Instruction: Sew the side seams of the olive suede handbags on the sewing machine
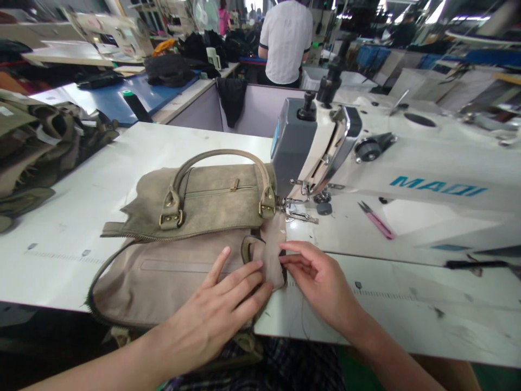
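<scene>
An olive handbag lies opened out on the white sewing table, with its arched handle, brass zip pull and buckles on the far part. Its beige lining faces up on the near part. My left hand rests flat on the lining, fingers spread towards the right. With fingertips together, my right hand pinches the right edge of the lining. The sewing machine's presser foot stands just beyond, beside the bag's right end. What lies under my left palm is hidden.
The sewing machine fills the right side. Pink thread snips lie on its bed. Olive bag pieces are piled at left. A black thread cone stands behind, and a person in a white shirt is farther back.
</scene>
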Demonstrator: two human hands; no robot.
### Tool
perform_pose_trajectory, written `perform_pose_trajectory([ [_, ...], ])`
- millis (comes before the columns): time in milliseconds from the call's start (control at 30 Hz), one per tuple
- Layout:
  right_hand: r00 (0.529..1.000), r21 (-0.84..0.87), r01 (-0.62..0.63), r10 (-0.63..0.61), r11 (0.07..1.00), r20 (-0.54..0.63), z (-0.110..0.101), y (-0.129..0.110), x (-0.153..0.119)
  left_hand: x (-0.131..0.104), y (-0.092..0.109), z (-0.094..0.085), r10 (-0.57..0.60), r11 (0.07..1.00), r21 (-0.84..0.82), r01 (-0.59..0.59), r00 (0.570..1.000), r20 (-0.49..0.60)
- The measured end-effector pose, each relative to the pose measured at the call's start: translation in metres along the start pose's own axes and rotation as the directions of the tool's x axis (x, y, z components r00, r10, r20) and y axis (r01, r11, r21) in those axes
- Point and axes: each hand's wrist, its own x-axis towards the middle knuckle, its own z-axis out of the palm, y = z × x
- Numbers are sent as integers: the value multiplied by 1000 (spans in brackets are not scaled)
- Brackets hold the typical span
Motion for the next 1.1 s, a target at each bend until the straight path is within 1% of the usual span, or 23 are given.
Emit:
perform_pose_trajectory([
  [67,990,-160,142,-142,977,11,0,0,1,-1,0,1,-18,999,-28,18,1000,6],
  [167,940,-379,339,-326,861,101,-3,2,3,-1,0,2,-15,999,-40,16,1000,16],
  [267,881,-483,472,-423,738,214,-6,2,6,0,0,2,-5,1000,-13,5,1000,-13],
  [333,848,-499,525,-474,690,238,-5,2,7,0,0,3,-10,1000,-3,10,1000,-29],
  [400,839,-484,533,-506,694,199,-3,2,8,0,1,4,-41,999,-9,40,998,-45],
  [500,863,-469,486,-489,737,127,2,3,7,-1,1,5,-103,994,-27,102,994,-48],
  [600,873,-475,469,-471,744,125,4,4,6,0,0,5,-132,991,-28,131,991,-30],
  [767,866,-423,488,-484,764,125,2,6,6,6,-4,5,-92,995,38,93,995,-34],
  [867,862,-398,502,-485,768,150,2,10,9,9,-8,8,-78,996,38,79,997,-22],
  [967,846,-399,527,-510,750,157,1,13,15,14,-12,10,-79,996,30,80,996,-27],
  [1100,827,-419,553,-534,720,174,-2,16,26,23,-20,8,-52,998,36,53,997,-50],
])
